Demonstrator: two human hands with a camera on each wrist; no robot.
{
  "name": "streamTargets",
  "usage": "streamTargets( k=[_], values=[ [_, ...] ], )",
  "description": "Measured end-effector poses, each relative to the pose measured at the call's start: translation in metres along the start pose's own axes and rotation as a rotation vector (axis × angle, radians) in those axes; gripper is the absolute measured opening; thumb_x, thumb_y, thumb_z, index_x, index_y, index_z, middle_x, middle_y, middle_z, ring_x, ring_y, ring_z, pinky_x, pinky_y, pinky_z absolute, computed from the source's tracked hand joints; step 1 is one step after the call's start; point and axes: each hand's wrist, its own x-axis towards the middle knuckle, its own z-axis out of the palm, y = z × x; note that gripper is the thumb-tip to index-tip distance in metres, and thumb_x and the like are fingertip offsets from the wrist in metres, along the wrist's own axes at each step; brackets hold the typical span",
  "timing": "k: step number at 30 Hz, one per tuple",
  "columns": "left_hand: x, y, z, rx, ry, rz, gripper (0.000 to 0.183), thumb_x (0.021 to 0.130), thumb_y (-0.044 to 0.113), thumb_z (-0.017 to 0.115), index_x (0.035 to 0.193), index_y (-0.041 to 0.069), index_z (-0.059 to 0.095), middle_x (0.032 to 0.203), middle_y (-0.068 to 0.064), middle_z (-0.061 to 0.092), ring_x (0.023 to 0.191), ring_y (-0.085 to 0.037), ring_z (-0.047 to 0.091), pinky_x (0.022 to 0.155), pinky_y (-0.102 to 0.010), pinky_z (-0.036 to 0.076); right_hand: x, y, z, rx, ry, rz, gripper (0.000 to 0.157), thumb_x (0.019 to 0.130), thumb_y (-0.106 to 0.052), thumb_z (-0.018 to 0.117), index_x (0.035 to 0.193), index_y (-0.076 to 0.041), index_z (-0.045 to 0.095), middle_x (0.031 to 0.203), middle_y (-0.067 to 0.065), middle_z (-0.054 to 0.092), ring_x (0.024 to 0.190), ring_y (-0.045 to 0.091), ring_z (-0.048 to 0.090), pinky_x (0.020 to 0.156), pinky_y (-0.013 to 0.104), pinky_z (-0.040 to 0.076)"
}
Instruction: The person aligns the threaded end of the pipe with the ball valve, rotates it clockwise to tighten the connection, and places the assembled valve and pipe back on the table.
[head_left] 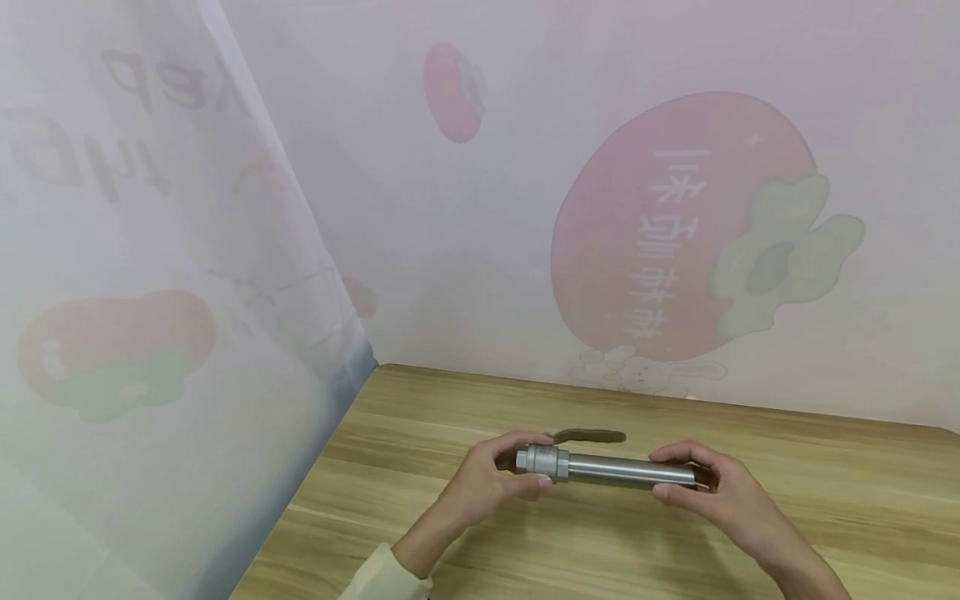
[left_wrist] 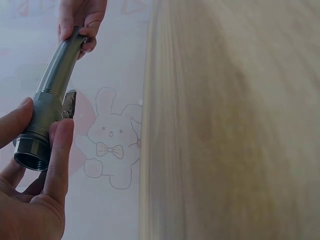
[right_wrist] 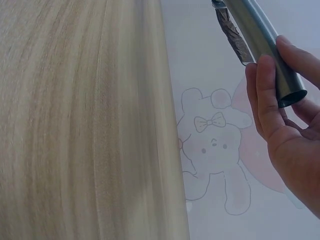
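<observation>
A metal ball valve (head_left: 543, 462) with a lever handle (head_left: 592, 436) is joined to a straight steel pipe (head_left: 626, 469). My left hand (head_left: 491, 479) grips the valve body between thumb and fingers. At the pipe's far right end, my right hand (head_left: 723, 492) holds it, thumb on the near side and fingers on the far side. The assembly lies roughly level over the table. In the left wrist view the valve's threaded open end (left_wrist: 33, 154) faces the camera. The hollow pipe end (right_wrist: 292, 98) shows in the right wrist view, with the lever beside the pipe.
Beneath the hands is a wood-grain table (head_left: 420, 417). A pale curtain (head_left: 495, 250) printed with red fruit and a rabbit hangs behind its back edge, and another printed curtain (head_left: 150, 250) hangs along the left side.
</observation>
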Motion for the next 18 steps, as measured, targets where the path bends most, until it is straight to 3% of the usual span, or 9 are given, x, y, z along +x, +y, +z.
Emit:
streamTargets(
  k=[18],
  values=[
    [-0.0002,-0.0002,0.0009,0.015,0.015,-0.001,0.045,0.094,0.020,0.087,0.138,0.022,0.074,0.129,-0.015,0.069,0.104,-0.023,0.068,0.082,-0.031,0.066,0.0005,0.0020,-0.0020,0.008,-0.013,0.032,0.039,0.103,-0.019,0.078,0.136,-0.002,0.069,0.120,0.008,0.074,0.096,0.024,0.077,0.087,0.030,0.065]
  ],
)
